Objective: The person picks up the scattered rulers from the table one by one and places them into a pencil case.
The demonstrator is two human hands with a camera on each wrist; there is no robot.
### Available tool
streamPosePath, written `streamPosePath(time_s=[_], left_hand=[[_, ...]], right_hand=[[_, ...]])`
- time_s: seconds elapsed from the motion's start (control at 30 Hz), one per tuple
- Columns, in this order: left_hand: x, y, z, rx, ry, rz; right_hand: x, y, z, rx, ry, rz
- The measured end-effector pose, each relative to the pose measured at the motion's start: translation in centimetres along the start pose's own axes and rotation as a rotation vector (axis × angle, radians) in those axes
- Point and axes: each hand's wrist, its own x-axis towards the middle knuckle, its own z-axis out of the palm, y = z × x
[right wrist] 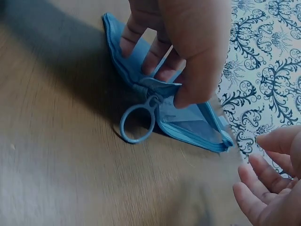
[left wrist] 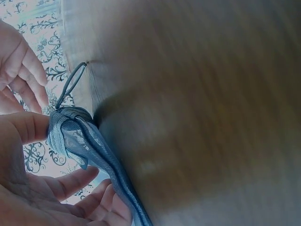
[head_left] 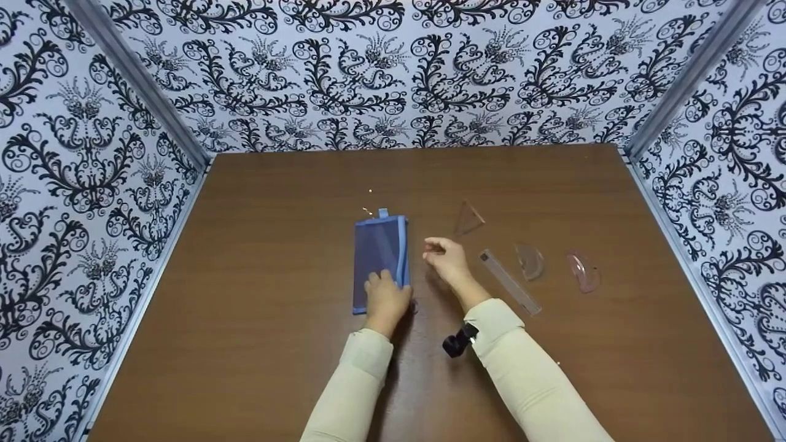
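A flat blue zipper pouch (head_left: pixel 374 245) with a see-through face lies on the table. My left hand (head_left: pixel 387 298) grips its near right corner; in the left wrist view the thumb lies over the pouch (left wrist: pixel 101 146) edge and the fingers are under it. A ring-shaped zipper pull (right wrist: pixel 137 125) hangs from that corner beside the left hand (right wrist: pixel 188 52). To the right of the pouch, my right hand (head_left: pixel 447 261) hovers with loosely bent fingers, holding nothing. The right wrist view shows this right hand (right wrist: pixel 273 183) apart from the pouch.
Right of my right hand lie a clear ruler (head_left: pixel 509 282), a clear protractor (head_left: pixel 530 263) and a pinkish protractor (head_left: pixel 583 273). A transparent set square (head_left: pixel 478 215) lies farther back. Patterned walls (head_left: pixel 368 73) enclose the brown table (head_left: pixel 276 368) at the back and sides.
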Motion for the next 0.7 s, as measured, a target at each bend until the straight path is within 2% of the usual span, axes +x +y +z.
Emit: streamPosePath(time_s=[0.2,0.4,0.57,0.7], left_hand=[[0.0,0.0,0.0,0.000,-0.016,-0.011],[0.0,0.0,0.0,-0.004,-0.016,-0.007],[0.1,0.0,0.2,0.015,0.014,0.010],[0.1,-0.1,0.3,0.012,0.007,0.005]], right_hand=[[-0.1,-0.2,-0.7,-0.080,-0.011,-0.054],[-0.4,-0.6,-1.6,-0.234,-0.010,-0.088],[-0.7,-0.7,-2.3,-0.342,-0.004,-0.177],[-1.0,-0.8,-2.7,-0.396,0.007,-0.231]])
